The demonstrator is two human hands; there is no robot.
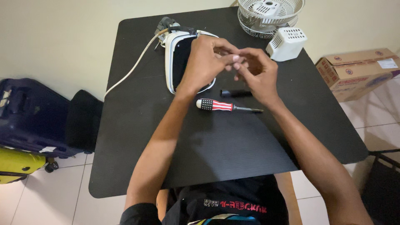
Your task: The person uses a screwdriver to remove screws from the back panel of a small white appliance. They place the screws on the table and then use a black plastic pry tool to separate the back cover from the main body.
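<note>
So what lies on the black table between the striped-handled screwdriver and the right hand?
A short black cylindrical piece lies above the striped-handled screwdriver, just under the right hand, on the black table, in the head view.

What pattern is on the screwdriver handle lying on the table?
Red-and-white stripes with a dark starred band at the butt end of the screwdriver, clearest in the head view.

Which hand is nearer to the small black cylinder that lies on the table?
The right hand. Its wrist sits just above the black cylinder, almost over its right end. The left hand is up and to the left, over the white appliance base.
</note>
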